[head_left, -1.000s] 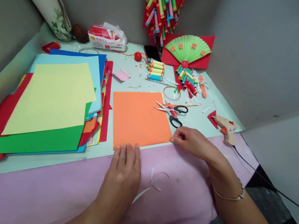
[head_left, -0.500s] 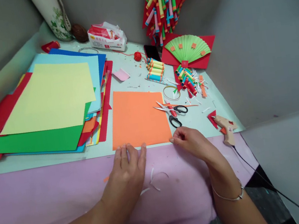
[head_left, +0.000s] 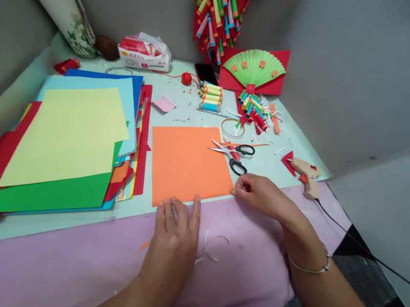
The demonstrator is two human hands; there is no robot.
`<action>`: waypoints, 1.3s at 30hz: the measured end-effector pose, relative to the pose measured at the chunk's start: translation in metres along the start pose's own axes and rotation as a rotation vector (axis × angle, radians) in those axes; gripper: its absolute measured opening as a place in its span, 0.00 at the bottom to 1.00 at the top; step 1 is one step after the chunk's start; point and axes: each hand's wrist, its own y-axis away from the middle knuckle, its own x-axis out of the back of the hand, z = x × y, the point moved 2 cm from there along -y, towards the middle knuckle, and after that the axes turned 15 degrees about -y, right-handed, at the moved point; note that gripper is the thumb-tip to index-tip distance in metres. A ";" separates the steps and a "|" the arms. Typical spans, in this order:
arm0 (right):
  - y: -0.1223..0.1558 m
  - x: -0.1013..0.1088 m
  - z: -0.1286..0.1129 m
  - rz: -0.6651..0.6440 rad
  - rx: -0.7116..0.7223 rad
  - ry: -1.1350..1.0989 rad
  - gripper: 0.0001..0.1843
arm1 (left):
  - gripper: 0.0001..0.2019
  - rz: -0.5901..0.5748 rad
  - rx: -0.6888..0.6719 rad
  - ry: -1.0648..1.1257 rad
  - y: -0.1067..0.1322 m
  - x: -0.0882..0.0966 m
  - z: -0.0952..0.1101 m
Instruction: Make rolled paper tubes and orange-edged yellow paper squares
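Orange paper [head_left: 187, 164], left hand [head_left: 174, 238] palm-down

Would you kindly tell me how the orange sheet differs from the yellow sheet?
The orange sheet has the left hand and right hand at its near edge; the yellow sheet is untouched. The scissors overlap the orange sheet's right edge; the yellow sheet lies apart from them. The yellow sheet tops the paper stack; the orange sheet lies to its right. Both look flat.
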 end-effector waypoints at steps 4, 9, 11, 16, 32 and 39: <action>0.010 -0.008 -0.010 0.115 0.189 0.012 0.07 | 0.27 0.014 0.023 0.063 0.000 0.000 0.000; 0.029 -0.044 -0.030 0.058 0.657 0.106 0.06 | 0.26 0.015 0.017 0.087 0.000 -0.001 0.000; 0.031 -0.058 -0.031 0.036 0.700 0.207 0.09 | 0.26 0.016 0.012 0.082 0.001 -0.001 0.000; 0.032 -0.074 -0.026 0.095 0.734 0.335 0.13 | 0.26 0.028 0.040 0.134 0.003 -0.004 0.002; 0.024 -0.073 -0.025 0.236 0.708 0.284 0.12 | 0.26 0.070 0.064 0.140 0.005 -0.007 0.002; 0.011 -0.068 -0.027 0.208 0.607 0.159 0.08 | 0.26 0.109 0.054 0.167 0.003 -0.003 -0.002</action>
